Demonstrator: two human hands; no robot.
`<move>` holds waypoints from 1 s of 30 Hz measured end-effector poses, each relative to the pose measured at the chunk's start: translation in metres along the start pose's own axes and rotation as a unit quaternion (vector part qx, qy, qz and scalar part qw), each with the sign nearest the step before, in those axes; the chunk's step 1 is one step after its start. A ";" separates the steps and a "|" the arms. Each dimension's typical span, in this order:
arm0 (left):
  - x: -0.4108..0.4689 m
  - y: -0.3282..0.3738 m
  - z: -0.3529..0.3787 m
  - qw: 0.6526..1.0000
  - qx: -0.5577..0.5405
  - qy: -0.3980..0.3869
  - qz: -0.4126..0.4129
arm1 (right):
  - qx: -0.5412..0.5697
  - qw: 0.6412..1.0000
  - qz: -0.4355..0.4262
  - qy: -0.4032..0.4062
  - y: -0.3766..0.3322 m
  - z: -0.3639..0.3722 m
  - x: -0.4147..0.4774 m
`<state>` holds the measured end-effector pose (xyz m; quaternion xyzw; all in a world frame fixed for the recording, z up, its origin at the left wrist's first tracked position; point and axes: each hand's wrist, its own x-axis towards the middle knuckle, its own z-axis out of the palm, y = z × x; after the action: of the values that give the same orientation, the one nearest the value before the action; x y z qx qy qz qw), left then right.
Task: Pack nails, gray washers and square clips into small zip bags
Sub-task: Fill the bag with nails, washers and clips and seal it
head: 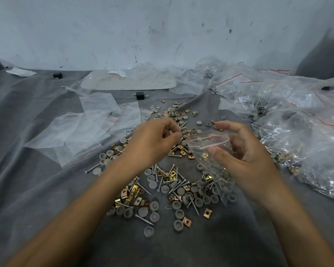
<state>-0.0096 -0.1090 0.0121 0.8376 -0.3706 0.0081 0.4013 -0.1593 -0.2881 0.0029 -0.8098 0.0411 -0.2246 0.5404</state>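
The scuffed white wall stands at the back, and below it the gray cloth covers the whole work surface in front of me. To my right a big heap of filled bags is piled up, clear plastic with red strips, with nails showing through. To my left lie the empty zip bags, flat and overlapping. Between the two heaps the loose stock is spread on the cloth under my forearms: gray washers, gold square clips and nails, all mixed together. My right hand holds up a small zip bag above that pile, thumb on its near face and fingers behind it, the red-striped mouth on top and standing open. The bag hangs down from my grip with washers, clips and nails already inside. My left hand is just beside the bag's mouth, fingers curled and the tips drawn close to the thumb. I cannot tell whether anything is pinched there, as the tips are blurred.
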 end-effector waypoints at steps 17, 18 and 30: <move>-0.008 -0.017 0.021 0.965 0.247 -0.091 -0.006 | -0.001 1.000 -0.002 -0.002 0.001 -0.001 0.001; -0.007 -0.013 0.018 0.972 0.222 -0.078 -0.017 | -0.001 1.000 -0.003 -0.002 0.001 -0.001 0.001; -0.002 0.035 -0.014 0.984 -0.177 0.015 0.018 | -0.001 1.000 -0.004 -0.003 -0.003 0.001 -0.001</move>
<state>-0.0292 -0.1124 0.0439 0.7463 -0.3750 -0.0375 0.5486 -0.1599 -0.2859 0.0050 -0.8112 0.0365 -0.2245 0.5388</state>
